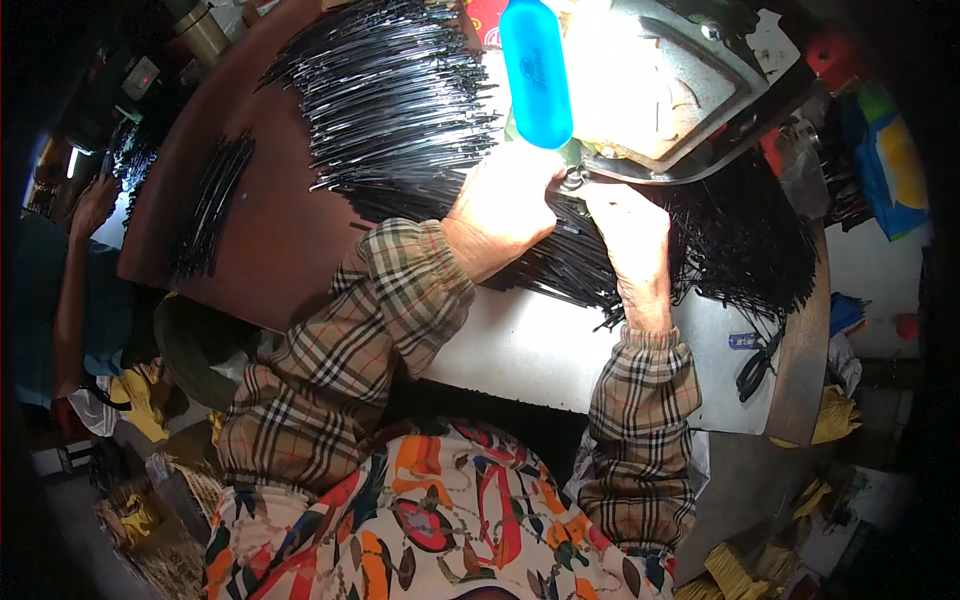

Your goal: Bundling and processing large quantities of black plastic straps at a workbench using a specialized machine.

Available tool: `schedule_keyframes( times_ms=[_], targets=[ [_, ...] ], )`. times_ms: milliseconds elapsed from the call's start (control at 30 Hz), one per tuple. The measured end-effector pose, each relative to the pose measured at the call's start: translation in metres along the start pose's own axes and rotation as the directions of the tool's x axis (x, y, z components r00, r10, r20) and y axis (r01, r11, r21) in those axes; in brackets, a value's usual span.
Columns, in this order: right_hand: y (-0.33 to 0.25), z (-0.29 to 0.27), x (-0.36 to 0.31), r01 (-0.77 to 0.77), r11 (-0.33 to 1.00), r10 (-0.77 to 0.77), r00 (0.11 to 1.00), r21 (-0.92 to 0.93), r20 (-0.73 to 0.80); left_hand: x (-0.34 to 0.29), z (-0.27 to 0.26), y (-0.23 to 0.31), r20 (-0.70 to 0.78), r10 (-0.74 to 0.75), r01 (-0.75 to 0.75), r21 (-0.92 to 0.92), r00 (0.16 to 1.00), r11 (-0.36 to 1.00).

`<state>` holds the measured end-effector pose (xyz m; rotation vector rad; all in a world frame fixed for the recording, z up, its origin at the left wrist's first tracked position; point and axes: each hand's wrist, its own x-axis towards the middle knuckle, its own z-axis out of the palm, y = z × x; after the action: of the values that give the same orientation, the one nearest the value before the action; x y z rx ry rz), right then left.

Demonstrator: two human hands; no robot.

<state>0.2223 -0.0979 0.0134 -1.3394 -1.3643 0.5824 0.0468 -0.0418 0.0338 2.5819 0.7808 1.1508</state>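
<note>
Black wire pieces are gripped by the left hand and right hand just below the lit machine. A sorted fan lies left of the machine; a loose heap right of it appears left to handle.

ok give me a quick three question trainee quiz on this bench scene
1. True or false: both hands work at the base of the lit machine.
2. What lies under the left hand and right hand? A) black thin strips B) coins C) cloth
3. What colour is the bottle above the left hand?

Key: 1 true; 2 A; 3 blue
</note>
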Motion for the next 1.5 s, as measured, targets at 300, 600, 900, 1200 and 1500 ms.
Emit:
schedule_keyframes(
  times_ms=[300, 600, 900, 1200, 1500],
  targets=[
    [0.003, -0.003, 0.003, 0.093, 0.990, -0.091, 0.996, 0.103, -0.025, 0.007, 0.006, 0.002, -0.116, -0.104, 0.102, -0.026, 0.988, 0.994],
    [-0.037, -0.002, -0.012, -0.174, 0.915, 0.100, 0.972, 0.364, 0.214, -0.015, -0.022, -0.009, 0.372, -0.405, 0.393, -0.919, 0.835, -0.035],
    [-0.014, 0.014, -0.025, -0.281, 0.597, 0.329, 0.940, 0.751, 0.090, -0.026, 0.018, 0.024, 0.355, -0.532, 0.255, -0.933, 0.769, -0.255],
    [-0.016, 0.000, -0.021, -0.270, 0.669, 0.276, 0.955, 0.693, 0.105, -0.017, -0.047, -0.003, -0.066, -0.114, 0.112, -0.023, 0.991, 0.993],
    [-0.017, 0.002, -0.022, -0.312, 0.700, 0.290, 0.946, 0.642, 0.144, -0.054, -0.043, -0.037, 0.161, -0.103, 0.082, 0.131, 0.982, 0.988]
  ],
)
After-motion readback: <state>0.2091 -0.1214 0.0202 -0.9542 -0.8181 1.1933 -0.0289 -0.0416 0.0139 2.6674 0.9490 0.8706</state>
